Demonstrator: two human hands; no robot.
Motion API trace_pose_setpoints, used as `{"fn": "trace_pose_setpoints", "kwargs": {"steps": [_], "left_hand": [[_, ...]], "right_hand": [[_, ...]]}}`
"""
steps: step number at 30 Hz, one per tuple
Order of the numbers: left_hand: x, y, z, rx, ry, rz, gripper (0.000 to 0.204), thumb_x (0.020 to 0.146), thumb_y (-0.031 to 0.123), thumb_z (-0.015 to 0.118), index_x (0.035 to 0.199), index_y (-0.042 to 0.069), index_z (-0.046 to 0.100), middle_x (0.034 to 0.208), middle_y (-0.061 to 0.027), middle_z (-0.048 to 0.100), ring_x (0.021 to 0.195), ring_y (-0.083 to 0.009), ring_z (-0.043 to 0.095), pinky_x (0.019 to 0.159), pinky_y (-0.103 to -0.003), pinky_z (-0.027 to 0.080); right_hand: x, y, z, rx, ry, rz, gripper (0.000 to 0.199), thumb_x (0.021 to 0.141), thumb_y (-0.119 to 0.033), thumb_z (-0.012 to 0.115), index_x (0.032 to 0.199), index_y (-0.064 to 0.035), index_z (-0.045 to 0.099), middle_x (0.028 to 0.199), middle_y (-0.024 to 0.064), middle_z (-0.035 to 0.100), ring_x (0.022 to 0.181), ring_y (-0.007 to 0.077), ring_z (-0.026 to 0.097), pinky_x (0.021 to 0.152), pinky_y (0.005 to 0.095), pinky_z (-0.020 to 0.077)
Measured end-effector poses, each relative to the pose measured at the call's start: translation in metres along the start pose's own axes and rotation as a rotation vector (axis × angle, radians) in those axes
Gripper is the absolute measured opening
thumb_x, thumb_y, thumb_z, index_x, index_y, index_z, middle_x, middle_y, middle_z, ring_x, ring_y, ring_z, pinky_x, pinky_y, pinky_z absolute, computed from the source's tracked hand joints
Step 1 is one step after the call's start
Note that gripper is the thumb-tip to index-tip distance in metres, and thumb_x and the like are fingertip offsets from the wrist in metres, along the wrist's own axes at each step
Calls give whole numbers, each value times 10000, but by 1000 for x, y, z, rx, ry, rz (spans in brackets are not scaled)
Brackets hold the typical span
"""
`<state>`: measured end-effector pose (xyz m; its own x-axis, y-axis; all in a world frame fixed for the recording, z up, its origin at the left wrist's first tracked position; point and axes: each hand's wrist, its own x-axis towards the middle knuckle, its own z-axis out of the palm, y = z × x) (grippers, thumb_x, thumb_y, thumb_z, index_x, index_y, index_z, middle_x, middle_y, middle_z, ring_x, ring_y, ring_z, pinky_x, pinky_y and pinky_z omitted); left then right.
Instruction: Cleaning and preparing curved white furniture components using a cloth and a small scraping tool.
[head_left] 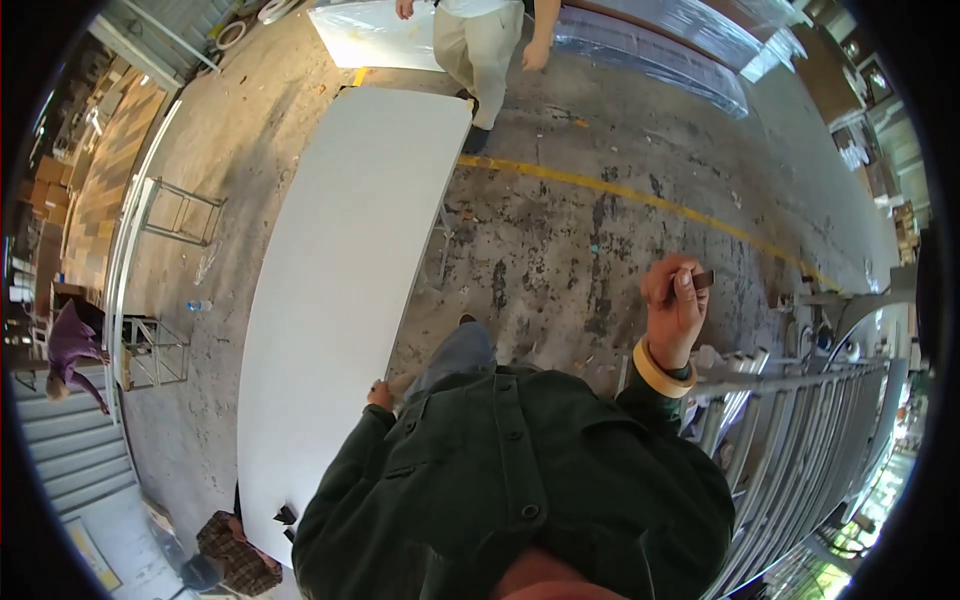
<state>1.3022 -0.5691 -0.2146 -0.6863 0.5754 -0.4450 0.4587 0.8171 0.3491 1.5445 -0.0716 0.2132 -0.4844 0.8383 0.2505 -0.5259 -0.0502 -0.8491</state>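
Observation:
My right hand (674, 305) is raised out to the right, its thumb and fingers closed on a small dark brown flat piece (704, 280). Around that wrist sits a yellow-tan ring (664, 372), which looks like a tape roll. Down at the right edge of a long white panel (340, 230), my left hand (381, 395) has its fingers curled in. A dark spot shows at those fingers, too small to name. Small black pieces (286, 516) lie on the panel's near end.
Someone in light trousers (480, 60) stands by the panel's far end. A person in purple (75, 345) is at far left, another in a plaid shirt (235, 550) at lower left. Metal racking (800, 420) stands close on my right; wrapped panels (650, 60) lie at the back.

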Motion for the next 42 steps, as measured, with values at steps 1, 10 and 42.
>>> {"fn": "trace_pose_setpoints", "kwargs": {"steps": [1, 10, 42], "left_hand": [[17, 4, 0, -11, 10, -14, 225, 753, 265, 618, 872, 81, 568, 890, -176, 570, 948, -386, 543, 776, -440, 463], [186, 152, -90, -1196, 295, -549, 496, 798, 293, 650, 1138, -60, 573, 1050, -150, 628, 925, -237, 600, 774, -342, 486], [218, 315, 56, -438, 996, 106, 270, 837, 323, 526, 964, 114, 642, 1038, -90, 627, 975, -316, 580, 864, -544, 435]], "right_hand": [[16, 5, -4, -13, -6, -25, 191, 938, -180, 526, 907, 2, 575, 632, 28, 469, 572, 107, 408, 550, 254, 322], [132, 56, -60, -111, 115, 56, 200, 942, -204, 535, 897, -13, 576, 592, 1, 419, 521, 88, 371, 514, 251, 299], [502, 210, -1, -100, -945, 582, 134, 940, -120, 552, 926, -26, 646, 800, 17, 616, 628, 59, 509, 561, 224, 416]]}}
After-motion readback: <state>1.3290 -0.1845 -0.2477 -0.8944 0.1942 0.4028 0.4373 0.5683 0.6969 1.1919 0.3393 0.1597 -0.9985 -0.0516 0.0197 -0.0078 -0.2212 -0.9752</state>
